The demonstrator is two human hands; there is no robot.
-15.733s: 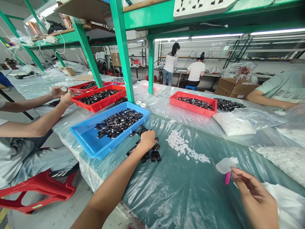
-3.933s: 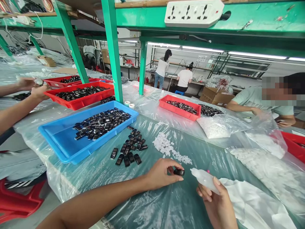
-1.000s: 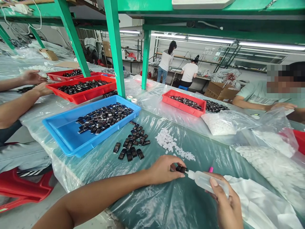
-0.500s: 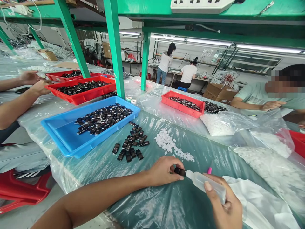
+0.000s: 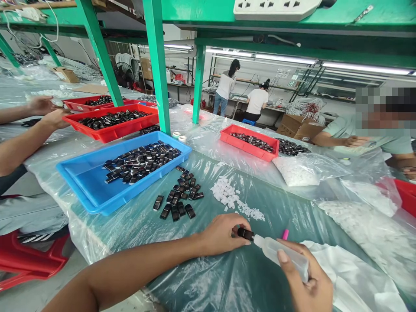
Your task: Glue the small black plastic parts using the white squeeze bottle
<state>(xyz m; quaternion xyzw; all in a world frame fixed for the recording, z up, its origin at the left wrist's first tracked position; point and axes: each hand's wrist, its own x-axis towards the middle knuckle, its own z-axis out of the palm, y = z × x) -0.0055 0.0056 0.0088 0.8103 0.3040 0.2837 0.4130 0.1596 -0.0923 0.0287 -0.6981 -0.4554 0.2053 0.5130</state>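
Between its thumb and fingers, my left hand (image 5: 226,233) pinches a small black piece (image 5: 245,234) above the plastic-covered table. My right hand (image 5: 307,275) is wrapped round a translucent squeeze bottle (image 5: 283,255), whose nozzle tip is at the right end of the black piece. Whether tip and piece touch is too small to tell. Several loose black pieces (image 5: 176,197) lie left of my left hand, and a pile of small white parts (image 5: 225,190) lies just beyond it. A pink object (image 5: 285,234) is beside the bottle.
A blue tray (image 5: 78,184) of black pieces stands at the left, with red trays (image 5: 112,135) behind it. Another red tray (image 5: 248,148) is farther back. Bags of white parts (image 5: 360,234) and a white cloth (image 5: 349,277) lie right. People work at left, right and back.
The bottle and my right hand have shifted slightly right and down. My left hand has hardly moved. At the right, a person's hand has moved left.
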